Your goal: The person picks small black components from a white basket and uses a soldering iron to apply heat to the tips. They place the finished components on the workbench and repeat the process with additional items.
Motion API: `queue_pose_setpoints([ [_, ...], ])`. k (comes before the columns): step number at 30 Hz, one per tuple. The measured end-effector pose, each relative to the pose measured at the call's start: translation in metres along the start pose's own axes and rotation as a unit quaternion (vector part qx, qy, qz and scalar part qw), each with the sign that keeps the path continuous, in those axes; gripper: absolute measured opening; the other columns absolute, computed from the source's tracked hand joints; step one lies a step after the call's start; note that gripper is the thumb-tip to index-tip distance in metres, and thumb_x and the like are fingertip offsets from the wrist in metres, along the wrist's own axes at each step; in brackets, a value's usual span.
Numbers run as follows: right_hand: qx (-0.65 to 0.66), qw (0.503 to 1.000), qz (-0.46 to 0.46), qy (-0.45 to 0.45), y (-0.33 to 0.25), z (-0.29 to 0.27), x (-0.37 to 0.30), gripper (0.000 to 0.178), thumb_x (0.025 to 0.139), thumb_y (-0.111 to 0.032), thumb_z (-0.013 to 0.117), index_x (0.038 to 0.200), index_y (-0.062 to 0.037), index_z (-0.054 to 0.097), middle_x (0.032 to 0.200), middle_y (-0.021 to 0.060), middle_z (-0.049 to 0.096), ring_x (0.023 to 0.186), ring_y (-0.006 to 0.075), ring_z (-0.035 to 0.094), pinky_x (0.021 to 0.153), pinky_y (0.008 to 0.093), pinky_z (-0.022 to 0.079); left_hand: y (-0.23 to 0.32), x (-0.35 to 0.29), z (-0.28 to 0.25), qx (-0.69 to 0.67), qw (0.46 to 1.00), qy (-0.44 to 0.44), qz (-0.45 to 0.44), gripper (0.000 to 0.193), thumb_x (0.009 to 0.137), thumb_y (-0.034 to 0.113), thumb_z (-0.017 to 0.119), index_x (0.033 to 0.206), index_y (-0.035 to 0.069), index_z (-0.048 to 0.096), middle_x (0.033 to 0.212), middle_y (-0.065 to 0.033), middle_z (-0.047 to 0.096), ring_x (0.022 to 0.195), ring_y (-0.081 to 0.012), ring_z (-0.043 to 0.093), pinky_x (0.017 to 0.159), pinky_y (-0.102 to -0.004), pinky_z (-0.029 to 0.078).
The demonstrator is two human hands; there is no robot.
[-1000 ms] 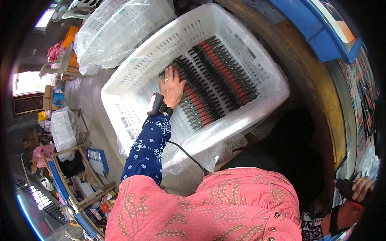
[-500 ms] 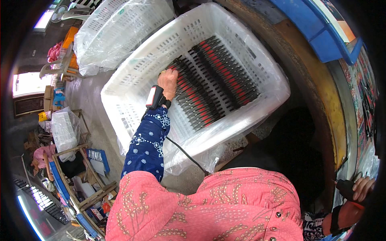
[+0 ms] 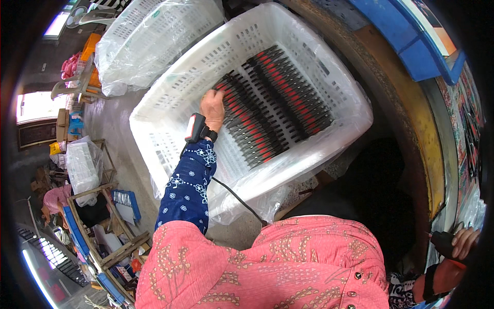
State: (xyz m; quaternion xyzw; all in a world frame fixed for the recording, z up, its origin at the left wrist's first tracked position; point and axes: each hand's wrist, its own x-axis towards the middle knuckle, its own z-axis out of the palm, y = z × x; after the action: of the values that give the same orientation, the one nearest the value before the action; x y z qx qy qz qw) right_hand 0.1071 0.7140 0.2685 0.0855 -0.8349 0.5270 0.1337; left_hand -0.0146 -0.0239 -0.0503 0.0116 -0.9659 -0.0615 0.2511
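Note:
Inside a white plastic crate (image 3: 170, 98) lined with clear film lie two rows of slim black-and-red pieces, a left row (image 3: 249, 121) and a right row (image 3: 288, 92), packed side by side. At the far end of the left row is my left hand (image 3: 212, 108), its fingers curled beside the outermost pieces. Whether anything is between those fingertips is hidden. Far to the right, my right hand (image 3: 464, 242) grips a black tool (image 3: 443, 243) with a thin tip; its kind is not plain.
Behind stands another film-wrapped white crate (image 3: 159, 44). A blue tray (image 3: 396, 41) sits at the upper right beside a worn yellow-brown edge (image 3: 429, 154). More black-and-red pieces (image 3: 471, 134) lie along the right rim. A wooden rack (image 3: 121, 247) stands left; a dark cable (image 3: 239, 198) trails from my left wrist.
My left hand has drawn back slightly toward me and to the left from the end of the left row. My right hand stays about where it was.

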Motion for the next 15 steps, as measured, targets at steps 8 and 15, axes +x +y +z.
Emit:
queue_pose_setpoints([
  [8, -0.022, 1.000, -0.002, 0.007, -0.007, 0.006, -0.003, 0.026, 0.092, -0.017, 0.046, 0.113, -0.0018, 0.051, 0.114, 0.0115, 0.052, 0.107, 0.0247, 0.051, 0.090, 0.0342, 0.043, -0.001, 0.019, -0.015, 0.107, 0.988, -0.082, -0.072, 0.020, 0.077, 0.003, 0.052, 0.095, 0.008, 0.058, 0.090, -0.0126, 0.057, 0.082, -0.0316, 0.060, 0.070, -0.0401, 0.051],
  [15, -0.034, 0.999, -0.004, 0.013, -0.007, 0.008, -0.004, 0.026, 0.092, -0.017, 0.046, 0.113, -0.0017, 0.051, 0.114, 0.0119, 0.052, 0.108, 0.0254, 0.050, 0.090, 0.0348, 0.043, 0.005, 0.034, -0.015, 0.109, 0.981, -0.120, -0.110, 0.008, 0.079, 0.004, 0.051, 0.087, 0.004, 0.054, 0.092, -0.0181, 0.058, 0.075, -0.0379, 0.061, 0.062, -0.0459, 0.051],
])
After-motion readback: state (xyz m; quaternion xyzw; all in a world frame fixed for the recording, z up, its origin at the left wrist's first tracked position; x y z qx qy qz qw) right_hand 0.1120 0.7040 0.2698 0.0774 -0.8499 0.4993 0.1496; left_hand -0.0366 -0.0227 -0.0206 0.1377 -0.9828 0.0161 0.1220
